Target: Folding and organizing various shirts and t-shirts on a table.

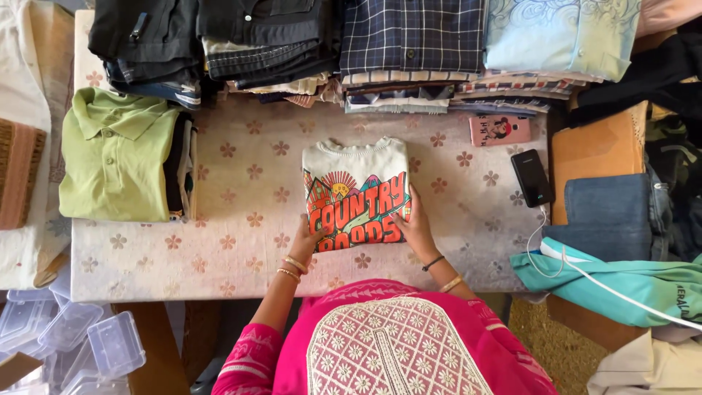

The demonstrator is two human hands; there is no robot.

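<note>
Folded cream sweatshirt (356, 192) with a bright printed front, flat at the middle of the flower-patterned tablecloth (234, 256), between a green polo shirt (117, 153) and a black phone (531, 178). Left hand (302, 241) flat on the near left corner, fingers close together, pressing. Right hand (415, 223) flat on the near right edge, fingers slightly spread. Probably soft, light, floppy; likely to unfold if lifted by one edge. Best taken from both sides, underneath the fold.

cream sweatshirt (356, 192) with orange print; flowered tablecloth (241, 241); green polo (117, 155).
</note>
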